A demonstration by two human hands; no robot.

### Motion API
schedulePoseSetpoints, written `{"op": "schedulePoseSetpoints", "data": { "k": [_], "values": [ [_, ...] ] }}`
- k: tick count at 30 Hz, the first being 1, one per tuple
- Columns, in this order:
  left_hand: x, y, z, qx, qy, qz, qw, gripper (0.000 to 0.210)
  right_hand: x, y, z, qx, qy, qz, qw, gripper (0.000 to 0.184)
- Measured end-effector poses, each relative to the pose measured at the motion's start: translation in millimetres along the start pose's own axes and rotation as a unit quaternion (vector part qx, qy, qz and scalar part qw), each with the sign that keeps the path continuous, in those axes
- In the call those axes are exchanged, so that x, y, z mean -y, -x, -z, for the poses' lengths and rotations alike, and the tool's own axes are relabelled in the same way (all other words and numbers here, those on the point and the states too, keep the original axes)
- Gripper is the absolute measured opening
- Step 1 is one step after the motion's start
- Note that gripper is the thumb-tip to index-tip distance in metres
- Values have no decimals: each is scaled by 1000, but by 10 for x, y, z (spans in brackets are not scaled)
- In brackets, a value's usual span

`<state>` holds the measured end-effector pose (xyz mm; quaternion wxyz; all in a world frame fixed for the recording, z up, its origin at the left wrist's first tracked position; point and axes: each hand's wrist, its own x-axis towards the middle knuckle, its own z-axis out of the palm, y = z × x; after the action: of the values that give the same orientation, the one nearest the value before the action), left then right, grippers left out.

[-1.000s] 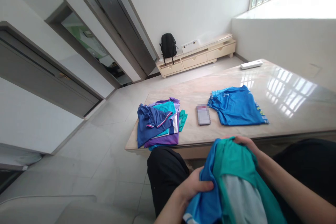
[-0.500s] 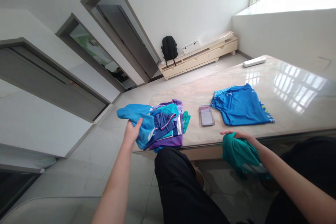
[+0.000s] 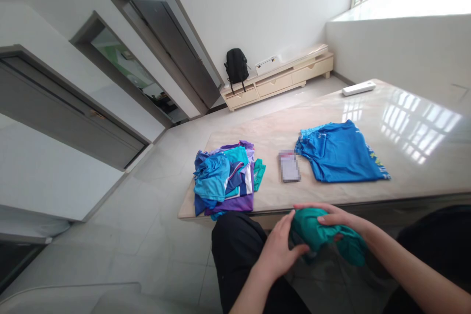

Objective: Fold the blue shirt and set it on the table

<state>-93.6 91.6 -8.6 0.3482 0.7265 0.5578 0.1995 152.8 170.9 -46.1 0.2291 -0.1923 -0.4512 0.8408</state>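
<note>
Both my hands hold a bunched teal garment (image 3: 316,233) just below the front edge of the marble table (image 3: 405,157). My left hand (image 3: 277,250) grips its left side and my right hand (image 3: 333,216) lies over its top. On the table's left end sits a heap of clothes (image 3: 224,179), with a light blue garment (image 3: 213,181) lying on top of purple and navy ones. A blue garment (image 3: 340,152) is spread flat near the middle. A small blurred flat object (image 3: 289,167) lies between heap and blue garment.
My knees in black trousers (image 3: 235,245) are under the table edge. A white remote-like bar (image 3: 358,89) lies at the table's far side. A low cream cabinet (image 3: 279,78) with a black backpack (image 3: 235,65) stands against the far wall. Doorways line the left wall.
My left hand dropped the light blue garment onto the heap and came back to the teal garment. Both hands now hold the teal garment, bunched tighter.
</note>
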Motion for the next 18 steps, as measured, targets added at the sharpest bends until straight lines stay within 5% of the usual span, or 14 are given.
{"op": "schedulePoseSetpoints", "data": {
  "k": [4,7,13,18],
  "values": [
    [-2,-88,-198,-56,41,32,997,13,82,-1,23,14,44,12,999,82],
    [35,-160,-153,-118,36,63,990,9,61,-35,225,-65,190,-5,980,70],
    [11,-135,-244,-102,18,101,989,12,-103,-113,498,-194,482,-24,854,23],
    [-21,-121,-298,-82,168,120,975,20,-93,-89,492,-260,564,87,779,24]
  ]
}}
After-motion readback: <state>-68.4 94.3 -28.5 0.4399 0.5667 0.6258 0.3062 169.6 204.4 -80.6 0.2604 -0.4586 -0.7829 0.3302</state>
